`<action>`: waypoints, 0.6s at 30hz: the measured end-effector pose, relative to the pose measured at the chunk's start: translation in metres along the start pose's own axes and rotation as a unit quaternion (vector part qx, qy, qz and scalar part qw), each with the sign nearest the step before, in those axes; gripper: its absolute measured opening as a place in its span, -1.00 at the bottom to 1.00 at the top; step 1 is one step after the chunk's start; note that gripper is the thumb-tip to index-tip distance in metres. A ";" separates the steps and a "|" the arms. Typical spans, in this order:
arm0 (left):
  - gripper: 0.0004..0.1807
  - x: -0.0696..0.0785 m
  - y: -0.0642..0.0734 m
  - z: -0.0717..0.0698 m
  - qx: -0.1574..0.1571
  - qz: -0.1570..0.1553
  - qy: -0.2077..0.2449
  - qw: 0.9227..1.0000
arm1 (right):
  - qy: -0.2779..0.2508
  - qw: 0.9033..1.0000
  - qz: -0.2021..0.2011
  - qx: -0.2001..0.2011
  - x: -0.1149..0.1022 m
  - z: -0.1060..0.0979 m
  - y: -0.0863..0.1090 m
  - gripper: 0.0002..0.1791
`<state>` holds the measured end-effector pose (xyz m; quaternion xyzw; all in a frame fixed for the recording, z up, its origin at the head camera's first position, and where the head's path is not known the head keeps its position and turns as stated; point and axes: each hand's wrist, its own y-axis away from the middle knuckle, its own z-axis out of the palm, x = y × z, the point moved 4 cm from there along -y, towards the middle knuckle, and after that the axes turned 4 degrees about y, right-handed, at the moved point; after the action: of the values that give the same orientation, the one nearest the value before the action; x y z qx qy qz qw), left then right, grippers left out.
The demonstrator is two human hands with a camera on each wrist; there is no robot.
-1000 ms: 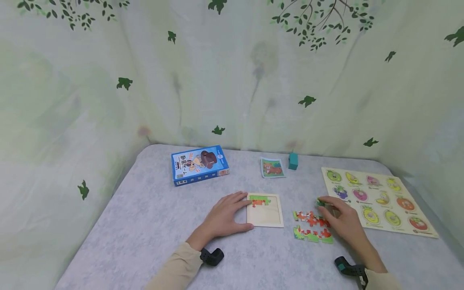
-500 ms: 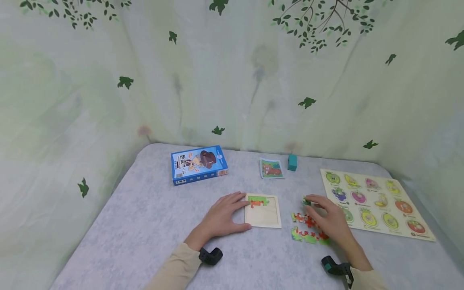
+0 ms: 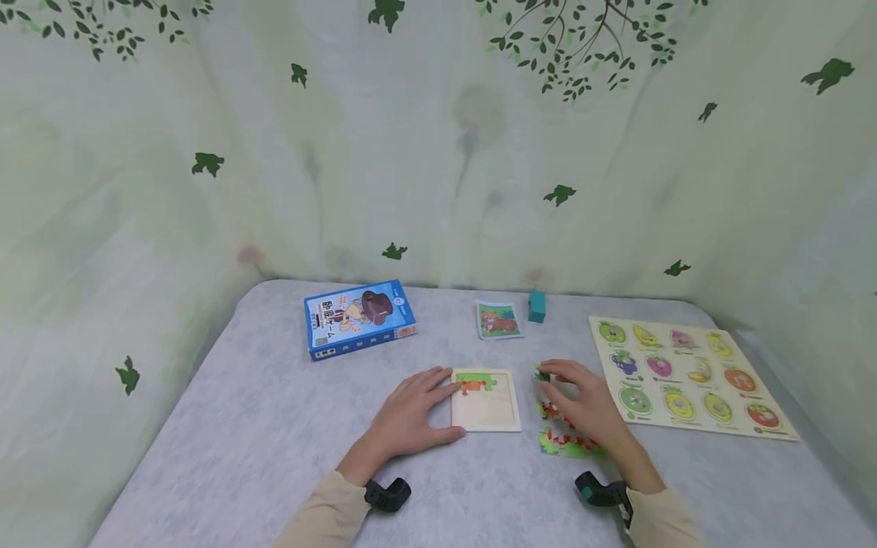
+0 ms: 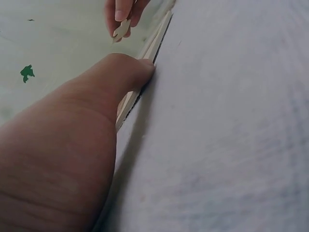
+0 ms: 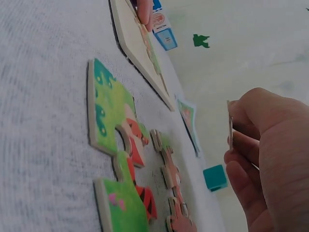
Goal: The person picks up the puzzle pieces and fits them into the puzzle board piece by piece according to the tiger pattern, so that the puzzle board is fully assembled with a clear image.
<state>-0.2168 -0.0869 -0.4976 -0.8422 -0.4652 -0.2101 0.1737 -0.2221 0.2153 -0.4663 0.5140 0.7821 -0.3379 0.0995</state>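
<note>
My left hand (image 3: 414, 415) rests with fingers spread at the left side of a shallow wooden puzzle tray (image 3: 489, 415). In the left wrist view the thumb (image 4: 130, 70) lies against the tray's edge. A few joined green and orange jigsaw pieces (image 3: 476, 383) fill the tray's upper left corner. Between thumb and fingertips, my right hand (image 3: 585, 403) pinches a green jigsaw piece (image 3: 542, 374), raised off the table and seen edge-on in the right wrist view. Below that hand lie two rows of loose jigsaw pieces (image 3: 558, 443), partly covered by it.
A picture card of a brown animal (image 3: 499, 321) and a small teal block (image 3: 537, 307) stand behind the tray. At the back left lies a blue game box (image 3: 359, 316). A wooden fruit puzzle board (image 3: 692, 380) is on the right. A printed cloth hangs behind the table.
My right hand has carried the green piece leftward, from beside the fruit board toward the tray. My left hand stays on the tray. The head view has shifted slightly.
</note>
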 end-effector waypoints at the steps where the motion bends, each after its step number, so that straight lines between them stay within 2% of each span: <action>1: -0.13 0.000 0.000 0.000 0.002 0.001 0.002 1.000 | 0.001 1.000 -0.001 0.000 -0.001 0.001 -0.001 -0.72; 12: -0.15 -0.001 0.002 -0.001 0.017 -0.001 0.019 1.000 | -0.018 0.999 -0.031 -0.012 -0.018 0.017 -0.009 -0.72; 18: -0.15 -0.001 0.001 -0.001 0.020 0.001 0.024 0.999 | -0.005 0.999 -0.030 -0.026 -0.027 0.019 -0.015 -0.73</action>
<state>-0.2163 -0.0887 -0.4975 -0.8334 -0.4644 -0.2209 0.2023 -0.2267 0.1798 -0.4610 0.4859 0.8052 -0.3230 0.1060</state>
